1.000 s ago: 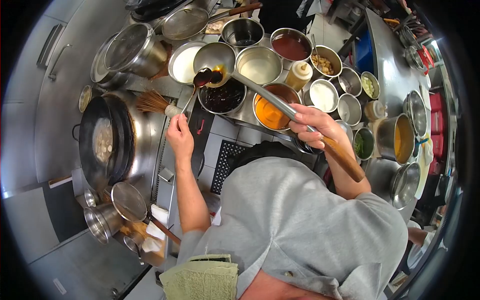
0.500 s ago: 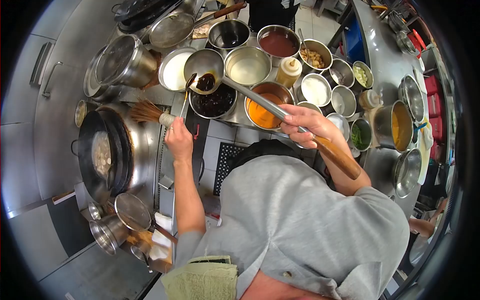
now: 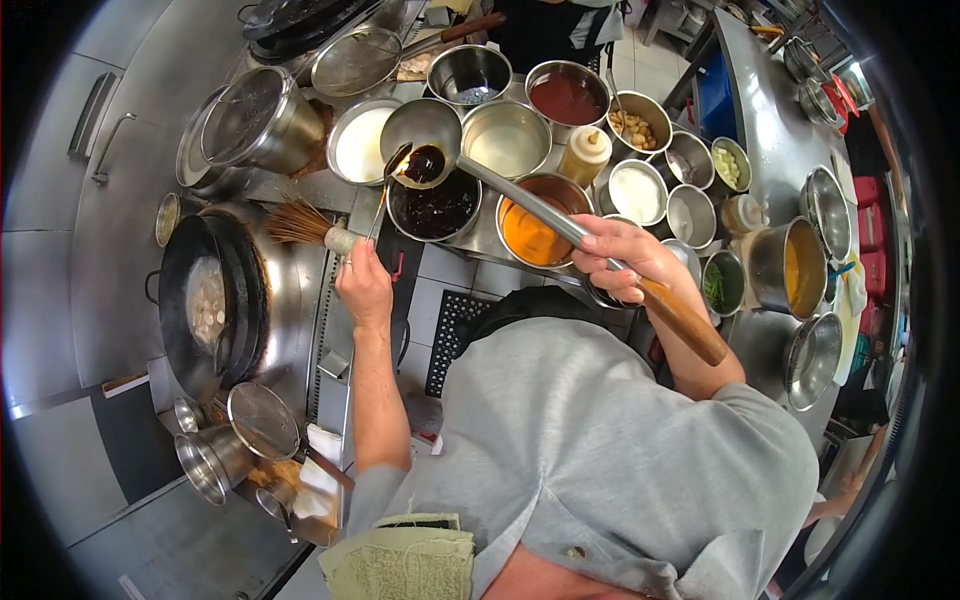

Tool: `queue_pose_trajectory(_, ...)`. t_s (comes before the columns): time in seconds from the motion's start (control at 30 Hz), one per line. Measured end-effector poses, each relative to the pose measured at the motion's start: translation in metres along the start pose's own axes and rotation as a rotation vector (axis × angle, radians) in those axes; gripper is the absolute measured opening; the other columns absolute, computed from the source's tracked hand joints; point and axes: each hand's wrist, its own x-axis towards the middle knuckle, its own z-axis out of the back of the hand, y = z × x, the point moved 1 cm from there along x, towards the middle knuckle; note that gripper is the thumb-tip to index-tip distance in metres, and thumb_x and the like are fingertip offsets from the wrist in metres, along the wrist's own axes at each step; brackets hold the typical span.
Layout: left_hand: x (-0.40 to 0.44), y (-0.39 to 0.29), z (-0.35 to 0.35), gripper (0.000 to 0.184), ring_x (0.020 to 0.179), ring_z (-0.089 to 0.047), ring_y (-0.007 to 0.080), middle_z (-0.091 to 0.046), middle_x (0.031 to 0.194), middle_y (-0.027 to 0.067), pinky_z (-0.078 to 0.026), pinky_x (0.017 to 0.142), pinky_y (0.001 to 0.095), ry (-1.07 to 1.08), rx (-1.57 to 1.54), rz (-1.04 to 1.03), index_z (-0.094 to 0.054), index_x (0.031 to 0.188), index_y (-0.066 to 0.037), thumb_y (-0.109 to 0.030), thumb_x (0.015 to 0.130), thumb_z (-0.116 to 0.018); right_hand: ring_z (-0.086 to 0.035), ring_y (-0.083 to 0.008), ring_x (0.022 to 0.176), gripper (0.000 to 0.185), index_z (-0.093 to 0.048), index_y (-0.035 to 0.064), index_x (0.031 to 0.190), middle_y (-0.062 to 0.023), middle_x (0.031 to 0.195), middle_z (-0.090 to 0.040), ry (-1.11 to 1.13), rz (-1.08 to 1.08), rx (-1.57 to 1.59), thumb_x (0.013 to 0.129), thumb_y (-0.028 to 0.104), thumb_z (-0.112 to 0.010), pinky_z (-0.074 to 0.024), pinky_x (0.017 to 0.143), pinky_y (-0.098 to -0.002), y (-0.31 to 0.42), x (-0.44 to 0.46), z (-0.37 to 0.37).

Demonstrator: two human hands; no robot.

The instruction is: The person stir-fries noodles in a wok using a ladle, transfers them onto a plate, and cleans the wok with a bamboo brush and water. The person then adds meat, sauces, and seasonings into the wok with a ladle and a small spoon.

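Note:
My right hand (image 3: pixel 630 258) is closed round the long handle of a big metal ladle (image 3: pixel 408 122), below which its wooden grip sticks out. Dark, glossy sauce (image 3: pixel 427 165) pools in the ladle's bowl. Between the fingers of my left hand (image 3: pixel 363 285) is the thin handle of a spoon (image 3: pixel 398 158), its dark-coated end at the ladle's near-left rim. Under the ladle stands a bowl of dark sauce (image 3: pixel 435 212), with a bowl of orange liquid (image 3: pixel 535 232) to its right. A bristle brush (image 3: pixel 305 225) lies beside my left hand.
To the left sits a black wok (image 3: pixel 180 300) holding pale slices in liquid. White liquid fills a bowl (image 3: pixel 362 145) behind the ladle. Several ingredient bowls, a squeeze bottle (image 3: pixel 587 152) and a deep pot (image 3: pixel 790 265) crowd the right. Another person (image 3: pixel 535 35) stands across the counter.
The whole view has shifted slightly to the right. Both hands keep their grips, and the spoon's end stays at the ladle's rim.

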Motion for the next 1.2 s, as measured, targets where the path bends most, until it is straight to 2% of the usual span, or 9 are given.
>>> queue_pose_trajectory(0.33,-0.028,-0.035,0.019,0.011,0.068,-0.063,0.0389,-0.063,0.075,0.0194,-0.049,0.058,0.0451,0.103,-0.163,0.282,-0.061,0.085,-0.001,-0.008,0.091,-0.056,-0.034,-0.0010,0.040,0.045,-0.033,0.0061,0.140,-0.0011,0.074,-0.039,-0.019,0.025,-0.018,0.098,0.012,-0.048,-0.0296,0.028,-0.0167,0.014,0.006,0.006)
queue_pose_trajectory(0.5,0.009,-0.060,-0.024,0.027,0.070,-0.066,0.0399,-0.065,0.071,0.0218,-0.052,0.064,0.0503,0.427,-0.067,0.474,-0.061,0.078,-0.003,-0.022,0.094,-0.051,-0.036,-0.0026,0.042,0.036,-0.039,0.0054,0.132,-0.0008,0.073,-0.040,0.102,0.034,-0.111,0.098,0.012,-0.048,-0.0306,0.030,-0.0175,0.032,0.035,-0.012)
queue_pose_trajectory(0.53,0.007,-0.054,-0.038,0.028,0.072,-0.066,0.0398,-0.065,0.073,0.0222,-0.053,0.065,0.0503,0.474,-0.081,0.499,-0.060,0.081,-0.002,-0.025,0.094,-0.051,-0.036,-0.0026,0.042,0.034,-0.040,0.0051,0.130,-0.0011,0.073,-0.040,0.128,0.026,-0.095,0.098,0.012,-0.048,-0.0306,0.030,-0.0173,0.032,0.045,-0.021)
queue_pose_trajectory(0.6,0.011,-0.061,-0.021,0.041,0.076,-0.065,0.0456,-0.066,0.080,0.0273,-0.052,0.072,0.0533,0.622,-0.159,0.596,-0.048,0.117,0.003,-0.031,0.095,-0.050,-0.035,-0.0017,0.042,0.033,-0.040,0.0048,0.130,-0.0013,0.072,-0.038,0.145,-0.024,-0.038,0.098,0.010,-0.045,-0.0290,0.029,-0.0153,0.029,0.068,-0.052)
queue_pose_trajectory(0.67,0.002,-0.069,0.018,0.050,0.080,-0.061,0.0493,-0.063,0.087,0.0314,-0.049,0.074,0.0561,0.635,-0.228,0.617,-0.038,0.130,0.001,-0.033,0.095,-0.048,-0.034,-0.0012,0.042,0.036,-0.038,0.0043,0.134,-0.0009,0.072,-0.037,0.227,-0.064,-0.011,0.099,0.009,-0.045,-0.0294,0.029,-0.0153,0.019,0.090,-0.093)
queue_pose_trajectory(0.8,-0.040,-0.045,0.088,0.041,0.091,-0.059,0.0465,-0.061,0.100,0.0285,-0.046,0.081,0.0530,0.697,-0.411,0.511,-0.045,0.125,0.000,-0.028,0.096,-0.048,-0.033,-0.0012,0.043,0.039,-0.036,0.0021,0.136,-0.0013,0.074,-0.036,0.405,-0.160,-0.063,0.098,0.008,-0.044,-0.0284,0.030,-0.0158,-0.011,0.160,-0.168)
queue_pose_trajectory(0.87,-0.079,-0.015,0.107,0.040,0.090,-0.060,0.0447,-0.062,0.102,0.0259,-0.047,0.080,0.0519,0.756,-0.457,0.451,-0.049,0.125,0.000,-0.027,0.095,-0.050,-0.034,-0.0006,0.045,0.019,-0.044,0.0028,0.116,-0.0005,0.074,-0.038,0.468,-0.229,-0.116,0.098,0.010,-0.046,-0.0266,0.030,-0.0150,-0.033,0.209,-0.201)
queue_pose_trajectory(1.03,-0.129,0.027,0.192,0.040,0.094,-0.060,0.0420,-0.064,0.101,0.0251,-0.047,0.083,0.0484,0.559,-0.487,0.713,-0.054,0.120,0.002,-0.026,0.092,-0.053,-0.038,-0.0021,0.047,0.022,-0.048,0.0036,0.112,0.0023,0.071,-0.043,0.525,-0.314,-0.693,0.093,0.013,-0.057,-0.0299,0.036,-0.0193,-0.102,0.330,-0.282)
queue_pose_trajectory(1.2,-0.171,0.047,0.241,0.044,0.092,-0.062,0.0392,-0.065,0.101,0.0233,-0.049,0.079,0.0437,0.410,-0.476,0.829,-0.054,0.123,0.002,-0.027,0.091,-0.057,-0.048,-0.0107,0.048,0.052,-0.042,-0.0038,0.131,-0.0011,0.064,-0.050,0.450,0.149,-1.466,0.087,0.015,-0.062,-0.0404,0.042,-0.0296,-0.185,0.425,-0.308)
